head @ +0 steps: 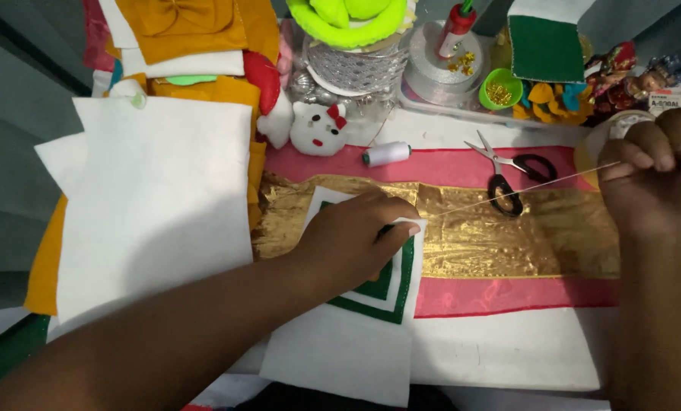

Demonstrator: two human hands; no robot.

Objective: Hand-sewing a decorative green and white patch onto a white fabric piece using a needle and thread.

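White thread [523, 190], pinched taut in the raised right hand [649, 179], runs to the green-and-white felt piece [390, 293] that the left hand [356, 236] grips over gold fabric [493, 236], stitching seemingly unfinished.

Shiny, crinkled gold cloth [500, 236]; matt white felt sheet [158, 205], seemingly soft; glossy black plastic scissors handles [519, 179].

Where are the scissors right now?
In the head view, the scissors lie open right of centre, straddling the pink fabric and gold fabric, right of the white thread spool and left of the right hand.
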